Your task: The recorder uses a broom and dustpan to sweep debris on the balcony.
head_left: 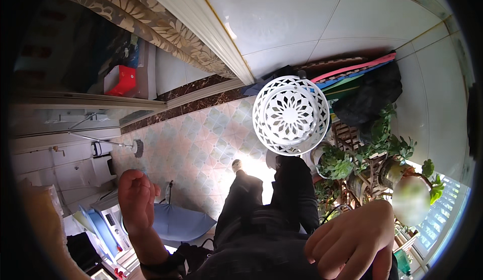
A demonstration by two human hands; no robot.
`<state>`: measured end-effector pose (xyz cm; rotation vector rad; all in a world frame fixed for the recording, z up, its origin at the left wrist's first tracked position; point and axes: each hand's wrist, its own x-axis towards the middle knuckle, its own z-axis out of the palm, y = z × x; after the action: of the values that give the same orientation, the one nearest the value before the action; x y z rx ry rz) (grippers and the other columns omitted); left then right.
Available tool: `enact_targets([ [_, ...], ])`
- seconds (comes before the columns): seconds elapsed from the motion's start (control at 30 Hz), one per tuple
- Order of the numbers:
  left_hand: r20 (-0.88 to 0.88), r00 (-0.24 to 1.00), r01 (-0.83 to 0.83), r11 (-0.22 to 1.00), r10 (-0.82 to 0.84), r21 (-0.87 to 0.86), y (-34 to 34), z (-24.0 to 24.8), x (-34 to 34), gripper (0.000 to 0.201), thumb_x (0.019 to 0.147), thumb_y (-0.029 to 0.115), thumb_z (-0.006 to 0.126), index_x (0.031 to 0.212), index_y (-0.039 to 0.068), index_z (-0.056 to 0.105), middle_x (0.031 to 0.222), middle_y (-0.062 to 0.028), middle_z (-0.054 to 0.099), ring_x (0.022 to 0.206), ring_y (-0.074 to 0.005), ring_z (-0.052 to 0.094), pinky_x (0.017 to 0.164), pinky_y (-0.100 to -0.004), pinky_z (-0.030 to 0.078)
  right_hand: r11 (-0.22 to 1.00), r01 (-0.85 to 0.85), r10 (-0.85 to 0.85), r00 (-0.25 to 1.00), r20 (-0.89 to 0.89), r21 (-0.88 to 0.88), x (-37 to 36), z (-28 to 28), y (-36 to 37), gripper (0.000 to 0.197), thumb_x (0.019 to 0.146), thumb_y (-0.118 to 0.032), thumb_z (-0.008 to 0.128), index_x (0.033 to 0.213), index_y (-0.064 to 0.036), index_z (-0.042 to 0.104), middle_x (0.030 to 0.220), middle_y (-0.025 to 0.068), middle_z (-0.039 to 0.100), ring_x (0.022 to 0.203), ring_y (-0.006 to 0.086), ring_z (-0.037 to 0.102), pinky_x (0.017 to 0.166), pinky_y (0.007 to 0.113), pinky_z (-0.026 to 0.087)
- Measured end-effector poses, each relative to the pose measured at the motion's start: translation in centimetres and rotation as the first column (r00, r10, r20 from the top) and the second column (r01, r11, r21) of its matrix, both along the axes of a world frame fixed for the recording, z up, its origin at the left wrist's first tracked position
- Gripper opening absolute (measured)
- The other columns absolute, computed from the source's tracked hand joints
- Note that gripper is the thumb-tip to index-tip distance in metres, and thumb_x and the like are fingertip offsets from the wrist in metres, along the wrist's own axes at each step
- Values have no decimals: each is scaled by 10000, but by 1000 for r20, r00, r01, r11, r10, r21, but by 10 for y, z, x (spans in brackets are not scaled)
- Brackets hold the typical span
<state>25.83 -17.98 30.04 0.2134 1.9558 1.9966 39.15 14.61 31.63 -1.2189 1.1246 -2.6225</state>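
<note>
Evidently raised at eight o'clock, the left hand (137, 203) has its fingers curled, nothing visible inside. The umbrella (183, 223) toward seven and white basket (290, 115) near half past two probably sit aside to save walking room. Toward half past four, the right hand (354, 237) droops palm-down, fingers bent, any grip hidden.

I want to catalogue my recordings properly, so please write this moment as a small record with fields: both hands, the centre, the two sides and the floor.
Left hand: curled; no held thing visible; umbrella beside it in the picture
Right hand: back toward the camera; underside hidden, so grip cannot be told
Centre: white lattice, round, above the legs in the picture
Left side: patterned curtain, upper part
Right side: green plants
Floor: patterned tiles
</note>
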Motion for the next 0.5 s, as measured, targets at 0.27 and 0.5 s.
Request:
enact_targets([
  [0.27,23,991,127,990,-129,67,-144,-201,-51,270,811,171,650,989,43,491,687,39,416,530,-43,360,569,-256,338,992,26,-39,994,98,126,-5,-155,-156,594,761,-492,645,1101,-6,613,596,-14,414,453,136,399,442,276,280],
  [0.5,-51,989,-108,922,137,371,-328,-177,-29,202,881,176,566,1013,43,489,630,36,390,485,-44,309,528,-238,302,850,-93,78,996,51,518,-72,-123,-254,416,756,-368,702,984,-21,674,732,34,577,593,138,542,677,338,468],
])
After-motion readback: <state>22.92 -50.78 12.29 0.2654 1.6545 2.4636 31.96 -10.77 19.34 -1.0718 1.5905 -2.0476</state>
